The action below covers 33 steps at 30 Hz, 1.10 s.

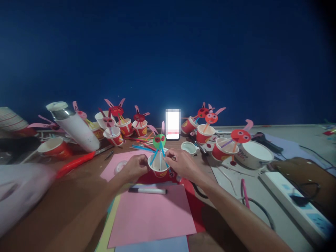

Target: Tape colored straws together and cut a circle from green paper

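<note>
One red-and-white paper cup point(160, 172) is standing at the centre of the frame, between the left hand point(135, 168) and the right hand point(180, 161). Above its rim, a green paper face point(159, 141) with pink ears is sitting on blue straws point(153, 158). The left hand is resting with bent fingers at the cup's left side; its own knuckles are hiding the fingertips, so I cannot tell whether it is gripping the cup. The right hand is holding its thumb and finger close together beside the nearest straw; whether they are pinching the straw or the rim, I cannot tell.

Just above centre, a phone point(173, 120) is glowing, its screen blocked out in pale squares. At the left edge, a stack of cups point(12, 119) is being cut off, and below it a plastic bag point(23, 189) is blurring. A tilted bottle point(77, 127) is partly covering a paper face point(49, 125).

The brown surface point(63, 206) is carrying a pink sheet point(152, 220) at lower centre, with a marker point(147, 190) lying on it. At lower right, a power strip point(285, 192) is running slantwise. A dark blue wall point(168, 63) is filling the upper half.
</note>
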Available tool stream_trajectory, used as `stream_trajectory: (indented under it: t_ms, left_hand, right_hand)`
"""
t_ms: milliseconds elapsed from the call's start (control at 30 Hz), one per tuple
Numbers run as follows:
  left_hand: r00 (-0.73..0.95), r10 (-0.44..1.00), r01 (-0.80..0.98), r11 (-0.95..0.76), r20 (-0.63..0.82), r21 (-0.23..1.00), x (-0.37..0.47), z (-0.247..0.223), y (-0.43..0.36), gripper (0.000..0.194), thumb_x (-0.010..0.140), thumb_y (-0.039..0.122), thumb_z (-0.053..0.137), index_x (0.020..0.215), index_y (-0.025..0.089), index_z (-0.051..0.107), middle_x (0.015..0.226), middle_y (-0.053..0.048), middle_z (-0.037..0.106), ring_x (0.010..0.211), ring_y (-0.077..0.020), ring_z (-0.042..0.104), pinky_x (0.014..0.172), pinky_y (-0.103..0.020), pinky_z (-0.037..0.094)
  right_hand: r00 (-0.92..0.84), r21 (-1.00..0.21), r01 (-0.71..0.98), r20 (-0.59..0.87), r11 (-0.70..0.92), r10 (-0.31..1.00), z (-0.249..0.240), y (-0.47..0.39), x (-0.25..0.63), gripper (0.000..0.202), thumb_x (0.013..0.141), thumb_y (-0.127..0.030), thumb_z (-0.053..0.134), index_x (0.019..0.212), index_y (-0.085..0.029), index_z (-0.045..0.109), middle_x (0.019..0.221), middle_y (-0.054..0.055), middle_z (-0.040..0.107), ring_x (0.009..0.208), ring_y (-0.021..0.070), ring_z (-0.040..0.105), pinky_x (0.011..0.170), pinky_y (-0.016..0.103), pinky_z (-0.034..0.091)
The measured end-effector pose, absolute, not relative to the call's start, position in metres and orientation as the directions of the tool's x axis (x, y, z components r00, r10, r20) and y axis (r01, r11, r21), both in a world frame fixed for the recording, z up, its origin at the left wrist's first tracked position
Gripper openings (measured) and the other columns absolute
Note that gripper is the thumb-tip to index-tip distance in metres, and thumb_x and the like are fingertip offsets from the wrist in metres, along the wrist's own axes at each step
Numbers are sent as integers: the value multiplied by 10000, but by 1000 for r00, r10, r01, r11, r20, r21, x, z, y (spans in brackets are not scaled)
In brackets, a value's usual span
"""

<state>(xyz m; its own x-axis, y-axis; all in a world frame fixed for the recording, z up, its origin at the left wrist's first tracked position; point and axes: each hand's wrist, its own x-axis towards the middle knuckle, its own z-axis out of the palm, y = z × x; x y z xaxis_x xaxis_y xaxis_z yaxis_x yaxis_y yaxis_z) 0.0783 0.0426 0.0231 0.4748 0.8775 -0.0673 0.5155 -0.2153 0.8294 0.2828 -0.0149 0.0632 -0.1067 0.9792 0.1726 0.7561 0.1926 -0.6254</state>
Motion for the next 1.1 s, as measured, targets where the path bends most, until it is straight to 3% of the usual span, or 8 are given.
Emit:
stream_trajectory:
  t_ms: [700,1100]
  left_hand:
    - [550,829,510,-233,-105,828,76,22,43,111,558,137,472,646,158,536,658,5,568,671,-157,559,633,-257,460]
    - [548,834,497,-265,-63,826,73,25,45,262,614,152,468,848,152,585,790,-28,631,757,-183,599,723,-303,487]
  right_hand:
    - [-125,-623,759,146,190,981,63,-16,283,152,779,-183,473,677,-180,586,627,-25,560,571,99,460,558,222,253]
    - [-119,-643,742,151,189,981,63,-15,286,135,768,-198,501,685,-172,604,628,-15,568,547,96,466,546,214,279]
